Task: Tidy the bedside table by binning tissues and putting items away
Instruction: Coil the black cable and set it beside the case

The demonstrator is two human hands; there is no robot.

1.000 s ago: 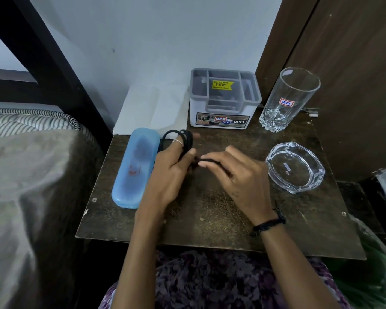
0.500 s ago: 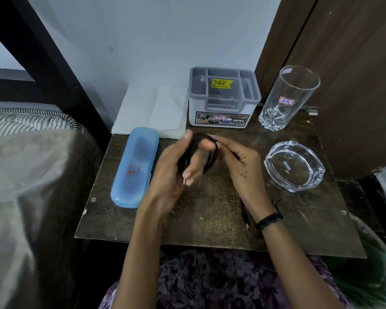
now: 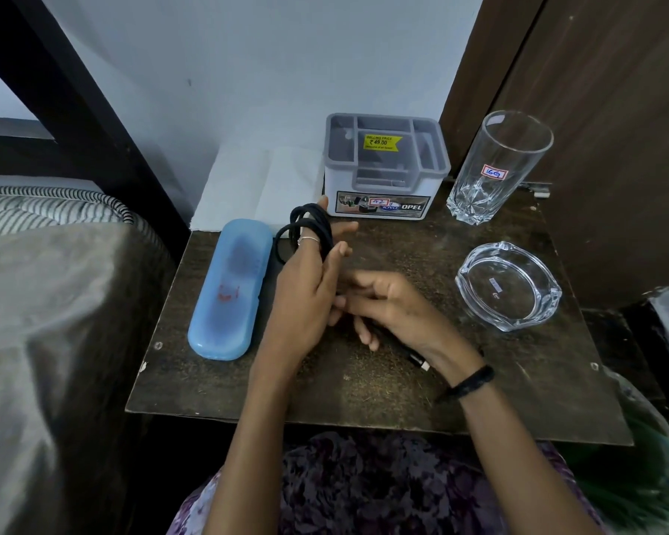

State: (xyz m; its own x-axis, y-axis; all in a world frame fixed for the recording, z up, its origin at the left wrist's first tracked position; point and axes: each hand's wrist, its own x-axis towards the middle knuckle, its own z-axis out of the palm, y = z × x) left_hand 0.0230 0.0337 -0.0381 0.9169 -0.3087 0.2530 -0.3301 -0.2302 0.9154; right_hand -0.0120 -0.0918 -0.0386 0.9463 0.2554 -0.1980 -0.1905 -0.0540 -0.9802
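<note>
A black cable is looped in coils around the fingers of my left hand, which stands upright over the middle of the dark wooden bedside table. My right hand lies just right of it, fingers curled on the cable's loose end, whose plug pokes out under the wrist. A grey compartment organiser stands at the back centre. White tissue paper lies behind the table's back left edge.
A blue plastic case lies lengthwise at the table's left. A tall drinking glass stands back right, a glass ashtray in front of it. A bed lies to the left. A green bag sits at lower right.
My left hand has turned upright with more cable wound on its fingers. My right hand has dropped from the coil toward the table, drawing the loose end nearer.
</note>
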